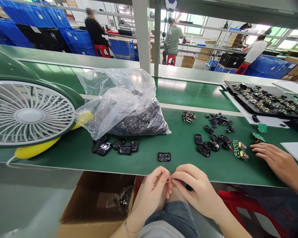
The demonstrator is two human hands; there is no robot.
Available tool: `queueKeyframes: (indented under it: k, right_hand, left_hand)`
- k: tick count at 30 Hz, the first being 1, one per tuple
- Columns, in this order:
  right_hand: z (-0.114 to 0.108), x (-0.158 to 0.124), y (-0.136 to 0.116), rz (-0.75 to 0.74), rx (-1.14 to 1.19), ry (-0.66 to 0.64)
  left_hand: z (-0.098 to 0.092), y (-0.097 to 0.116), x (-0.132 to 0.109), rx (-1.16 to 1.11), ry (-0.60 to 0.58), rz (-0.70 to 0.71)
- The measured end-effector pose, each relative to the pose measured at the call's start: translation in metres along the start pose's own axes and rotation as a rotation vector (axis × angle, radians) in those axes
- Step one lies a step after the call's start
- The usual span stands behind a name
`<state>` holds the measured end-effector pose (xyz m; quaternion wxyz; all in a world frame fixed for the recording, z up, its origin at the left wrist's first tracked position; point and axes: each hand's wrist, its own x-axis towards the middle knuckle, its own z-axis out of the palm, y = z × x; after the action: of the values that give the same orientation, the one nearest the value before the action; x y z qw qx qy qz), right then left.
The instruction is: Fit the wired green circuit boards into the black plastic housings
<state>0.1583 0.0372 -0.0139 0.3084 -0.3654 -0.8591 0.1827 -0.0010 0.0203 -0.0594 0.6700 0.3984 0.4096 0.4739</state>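
Note:
My left hand (152, 191) and my right hand (196, 190) meet just below the front edge of the green table (183, 165), over my lap. Both are closed in a pinch on a small metal part (169, 180) held between the fingertips. A dark green piece (188, 187) shows under my right fingers. A single black plastic shell (164, 156) lies on the table right above my hands. More black shells (115, 147) lie to the left, beside a clear bag (125, 105) full of them.
A white fan (27, 114) stands at the left. Black shells (211, 143), metal clips (188, 116) and green circuit boards (239, 150) lie at the right, by a co-worker's hand (275, 158). A black tray of boards (265, 99) sits far right. A cardboard box (96, 205) is below.

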Motion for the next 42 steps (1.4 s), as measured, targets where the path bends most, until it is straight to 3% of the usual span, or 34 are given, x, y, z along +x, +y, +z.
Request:
queueKeyframes:
  k: [9,15,22,27,35,42]
  right_hand:
    - [-0.001,0.004,0.0,-0.014,-0.028,0.027]
    - [0.001,0.006,-0.001,0.029,0.013,0.001]
    - [0.0,0.008,-0.006,0.133,0.205,0.013]
    - [0.003,0.008,-0.008,0.192,0.22,0.054]
    - [-0.001,0.005,-0.009,0.352,0.335,0.051]
    - [-0.004,0.002,-0.009,0.391,0.461,-0.003]
  left_hand:
    - [-0.003,0.006,0.0,-0.079,-0.045,-0.034]
    - [-0.003,0.007,0.003,-0.197,0.018,-0.109]
    - [-0.003,0.003,0.0,-0.163,0.064,-0.04]
    - [-0.005,-0.005,-0.001,-0.162,0.143,-0.005]
    - [-0.006,0.004,-0.006,0.001,0.092,0.102]
    - [-0.008,0.017,-0.008,-0.089,-0.047,0.035]
